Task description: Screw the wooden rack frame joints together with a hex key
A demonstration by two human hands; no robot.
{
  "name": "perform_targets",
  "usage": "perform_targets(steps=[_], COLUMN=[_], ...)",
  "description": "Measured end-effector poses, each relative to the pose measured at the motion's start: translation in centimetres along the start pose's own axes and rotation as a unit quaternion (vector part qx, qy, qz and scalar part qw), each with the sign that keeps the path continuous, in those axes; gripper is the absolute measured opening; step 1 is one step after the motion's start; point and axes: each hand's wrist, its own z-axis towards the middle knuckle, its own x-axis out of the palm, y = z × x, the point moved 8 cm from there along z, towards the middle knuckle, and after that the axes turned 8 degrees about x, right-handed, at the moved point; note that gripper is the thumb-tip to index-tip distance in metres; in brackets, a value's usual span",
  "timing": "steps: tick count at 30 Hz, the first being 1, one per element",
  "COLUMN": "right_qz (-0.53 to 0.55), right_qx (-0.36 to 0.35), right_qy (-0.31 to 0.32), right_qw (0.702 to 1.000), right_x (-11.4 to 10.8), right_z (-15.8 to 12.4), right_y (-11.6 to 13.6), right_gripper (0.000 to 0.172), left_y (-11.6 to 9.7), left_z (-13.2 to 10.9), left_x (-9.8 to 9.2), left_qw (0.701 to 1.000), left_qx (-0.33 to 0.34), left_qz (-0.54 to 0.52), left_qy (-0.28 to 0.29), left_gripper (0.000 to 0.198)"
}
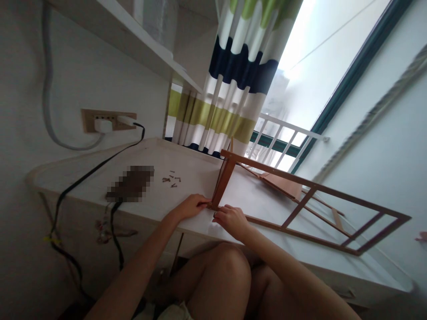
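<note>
A brown wooden frame (315,184) with several crossbars lies on its side along the white desktop. At its near left corner, my left hand (192,206) is closed in a pinch against the wood; what sits between the fingertips is too small to make out. My right hand (231,219) is closed around the lower rail, just right of that corner. Several small screws (171,178) are scattered on the desktop, beyond and left of my left hand. A flat wooden panel (283,183) shows behind the frame's upper rail.
Left on the white desk (196,166) lies a dark blurred-out object (131,183) with a black cable (113,222). Another black cord (100,162) runs from the wall socket (88,121). A striped curtain (240,84) hangs by the window. My knees are under the desk's front edge.
</note>
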Motion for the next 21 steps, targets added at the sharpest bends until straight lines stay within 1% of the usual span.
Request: perform_targets(steps=[3,7,21], right_qz=[-0.034,-0.053,-0.048], right_qx=[-0.023,-0.02,0.005], right_qy=[0.017,0.02,0.018], right_qw=[0.999,0.998,0.999], right_x=[0.8,1.4,1.9], right_z=[0.9,1.7,1.8], right_y=[0.5,0.4,-0.6], right_gripper=[0.023,0.024,0.022], left_y=[-0.1,-0.1,0.1], left_z=[0.0,0.0,-0.1], left_x=[0.0,0.0,0.2], left_qw=[1.0,1.0,1.0], left_qx=[0.007,0.013,0.017], left_qz=[0.0,-0.004,-0.013], left_qy=[0.0,-0.005,-0.012], left_gripper=[0.032,0.03,0.027])
